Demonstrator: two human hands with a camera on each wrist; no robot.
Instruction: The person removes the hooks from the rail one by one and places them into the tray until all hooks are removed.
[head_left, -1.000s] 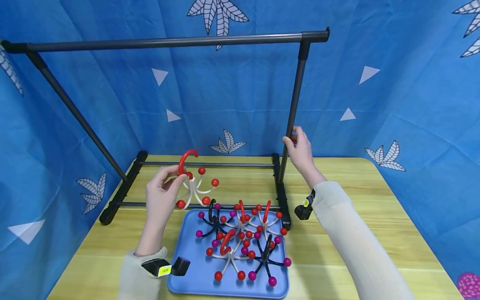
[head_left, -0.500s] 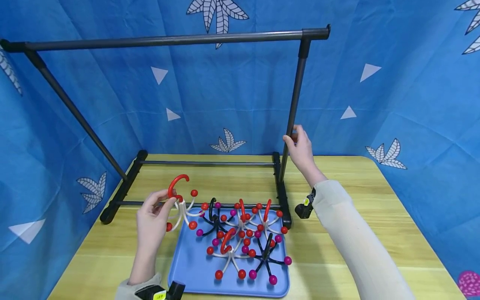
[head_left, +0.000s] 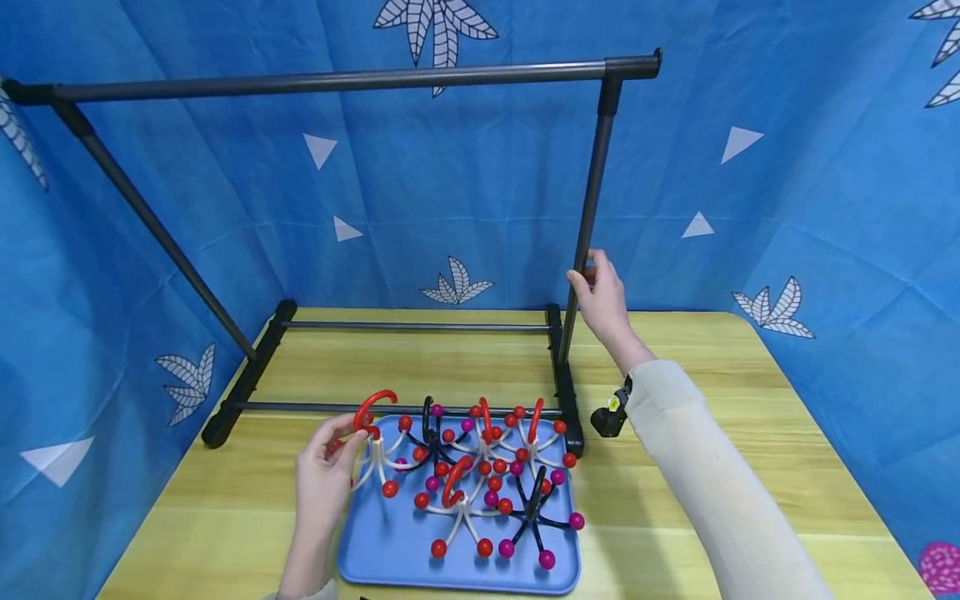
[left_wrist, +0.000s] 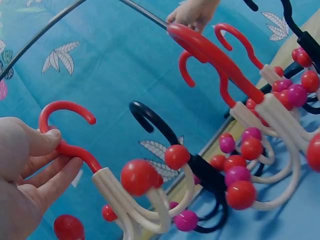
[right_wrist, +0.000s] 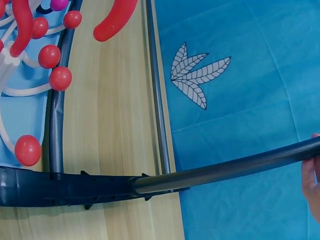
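Observation:
My left hand (head_left: 321, 479) pinches the red hook of a white multi-arm hanger (head_left: 377, 452) with red ball tips, over the left back part of the blue tray (head_left: 390, 554). In the left wrist view, thumb and fingers meet on the bent red stem (left_wrist: 80, 152). Fingers of my right hand (head_left: 606, 307) are curled round the right upright (head_left: 588, 217) of a black garment rack. On the tray stand several similar hangers: white ones (head_left: 463, 507) with red hooks, and black ones (head_left: 532, 517) with black hooks and magenta balls.
The rack's top bar (head_left: 337, 82) spans high above the wooden table (head_left: 705, 400). Its black right foot (head_left: 567, 408) lies by the tray's back right corner, and a lower crossbar (head_left: 300, 407) runs behind the tray. A blue patterned cloth (head_left: 465, 183) hangs at the back.
My left hand has lowered the white hanger, first down and leftward, then slightly right, from above the rack's base to over the tray. My right hand stays on the upright.

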